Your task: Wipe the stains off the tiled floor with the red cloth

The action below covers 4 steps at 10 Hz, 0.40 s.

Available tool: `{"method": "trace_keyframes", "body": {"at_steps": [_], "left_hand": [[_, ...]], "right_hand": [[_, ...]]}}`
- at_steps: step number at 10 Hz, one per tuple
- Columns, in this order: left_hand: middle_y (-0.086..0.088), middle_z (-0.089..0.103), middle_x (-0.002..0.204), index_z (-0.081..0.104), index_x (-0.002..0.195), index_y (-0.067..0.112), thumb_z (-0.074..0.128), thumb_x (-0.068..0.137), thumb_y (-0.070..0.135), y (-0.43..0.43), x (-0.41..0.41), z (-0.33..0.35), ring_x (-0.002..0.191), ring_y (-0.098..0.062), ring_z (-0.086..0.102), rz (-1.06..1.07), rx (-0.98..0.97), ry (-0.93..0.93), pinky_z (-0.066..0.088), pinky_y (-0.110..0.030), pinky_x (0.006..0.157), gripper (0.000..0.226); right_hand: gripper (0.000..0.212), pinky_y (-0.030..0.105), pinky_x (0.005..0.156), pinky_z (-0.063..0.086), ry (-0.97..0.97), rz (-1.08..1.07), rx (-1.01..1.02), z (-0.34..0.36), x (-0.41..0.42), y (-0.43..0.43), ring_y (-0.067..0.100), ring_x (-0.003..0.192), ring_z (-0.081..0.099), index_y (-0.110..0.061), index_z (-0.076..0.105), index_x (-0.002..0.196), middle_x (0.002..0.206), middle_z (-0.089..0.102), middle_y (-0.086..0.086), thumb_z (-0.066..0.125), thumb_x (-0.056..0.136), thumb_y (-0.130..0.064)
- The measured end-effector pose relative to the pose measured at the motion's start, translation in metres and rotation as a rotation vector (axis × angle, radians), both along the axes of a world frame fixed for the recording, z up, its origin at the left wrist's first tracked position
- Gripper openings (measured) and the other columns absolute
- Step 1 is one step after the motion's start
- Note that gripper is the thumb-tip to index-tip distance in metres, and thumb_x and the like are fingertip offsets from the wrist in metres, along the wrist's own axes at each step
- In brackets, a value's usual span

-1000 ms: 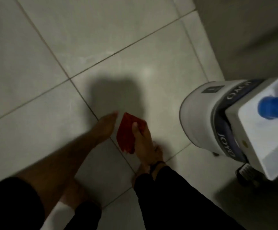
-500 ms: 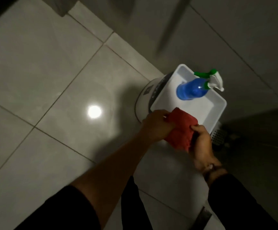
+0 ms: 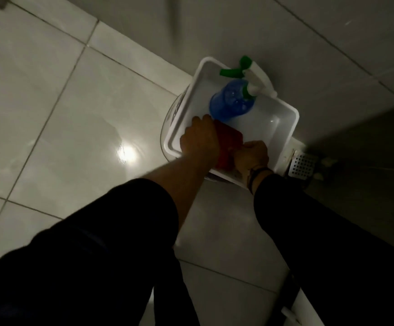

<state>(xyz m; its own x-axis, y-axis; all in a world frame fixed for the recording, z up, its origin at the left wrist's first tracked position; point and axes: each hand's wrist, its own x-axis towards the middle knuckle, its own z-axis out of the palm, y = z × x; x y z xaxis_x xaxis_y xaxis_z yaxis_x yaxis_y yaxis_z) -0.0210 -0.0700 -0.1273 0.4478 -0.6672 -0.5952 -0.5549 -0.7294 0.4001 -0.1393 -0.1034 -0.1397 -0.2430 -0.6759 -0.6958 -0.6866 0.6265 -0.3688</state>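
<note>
The red cloth (image 3: 228, 143) is folded and sits inside the white plastic tub (image 3: 283, 128), low near its front wall. My left hand (image 3: 200, 137) grips the cloth's left side and my right hand (image 3: 251, 156) grips its right side, so both hands are shut on it. Much of the cloth is hidden between the hands. The tiled floor (image 3: 78, 118) spreads pale and glossy to the left, with a bright lamp reflection on it.
A blue spray bottle (image 3: 232, 101) with a green and white trigger head lies in the tub behind the cloth. The tub rests on a round white bucket (image 3: 167, 123). A metal floor drain (image 3: 301, 164) is to the right, by the wall. My dark sleeves fill the foreground.
A second ago the cloth was down on the floor under my right hand. Both hands then lifted it to the tub's edge, and now hold it lower, inside the tub.
</note>
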Motion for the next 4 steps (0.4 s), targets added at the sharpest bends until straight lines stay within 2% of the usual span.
{"method": "trace_keyframes", "body": {"at_steps": [1, 2, 3, 4], "left_hand": [[-0.015, 0.059, 0.131, 0.056, 0.136, 0.008, 0.054, 0.105, 0.024, 0.003, -0.011, 0.003, 0.117, -0.036, 0.065, -0.054, -0.034, -0.046, 0.049, -0.043, 0.086, 0.035], [-0.013, 0.06, 0.132, 0.054, 0.139, 0.013, 0.062, 0.1, 0.03, 0.012, -0.011, 0.009, 0.117, -0.035, 0.063, -0.118, -0.102, -0.111, 0.052, -0.048, 0.091, 0.043], [-0.01, 0.063, 0.131, 0.057, 0.137, 0.016, 0.06, 0.1, 0.034, 0.035, -0.002, 0.025, 0.117, -0.033, 0.064, -0.106, -0.21, -0.12, 0.053, -0.047, 0.09, 0.042], [-0.006, 0.063, 0.137, 0.058, 0.143, 0.02, 0.055, 0.101, 0.036, 0.101, 0.017, 0.077, 0.119, -0.031, 0.065, -0.044, -0.302, -0.124, 0.049, -0.042, 0.087, 0.045]], "right_hand": [[0.06, 0.047, 0.114, 0.054, 0.094, 0.018, -0.042, 0.004, -0.001, 0.002, 0.036, 0.13, 0.063, -0.008, 0.056, 0.135, 0.142, 0.063, 0.017, 0.087, 0.087, -0.027], [0.065, 0.05, 0.115, 0.052, 0.142, -0.037, -0.095, 0.005, -0.001, 0.006, 0.04, 0.132, 0.061, -0.008, 0.053, 0.136, 0.146, 0.058, 0.019, 0.088, 0.084, -0.027], [0.053, 0.053, 0.112, 0.055, 0.059, -0.105, -0.181, 0.022, 0.017, 0.027, 0.041, 0.126, 0.063, -0.013, 0.054, 0.131, 0.142, 0.059, 0.018, 0.081, 0.086, -0.023], [0.034, 0.054, 0.099, 0.063, -0.131, -0.208, -0.326, 0.075, 0.052, 0.074, 0.035, 0.109, 0.069, -0.032, 0.056, 0.101, 0.11, 0.068, -0.001, 0.08, 0.078, -0.023]]}}
